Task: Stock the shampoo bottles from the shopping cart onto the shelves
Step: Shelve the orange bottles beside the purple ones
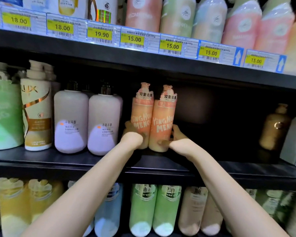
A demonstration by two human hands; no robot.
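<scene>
Two orange shampoo bottles stand upright, side by side and touching, on the black middle shelf (161, 165). My left hand (132, 134) grips the left orange bottle (141, 115) low on its left side. My right hand (175, 136) grips the right orange bottle (162, 120) low on its right side, fingers curled behind it. Both bottles have pump tops with paper tags. The shopping cart is out of view.
Two lilac bottles (103, 124) stand just left of the orange pair, then a white and gold bottle (37, 113). A dark gap lies to the right, up to a brown bottle (274, 129). Price tags (134, 39) line the upper shelf edge. Bottles fill the lower shelf.
</scene>
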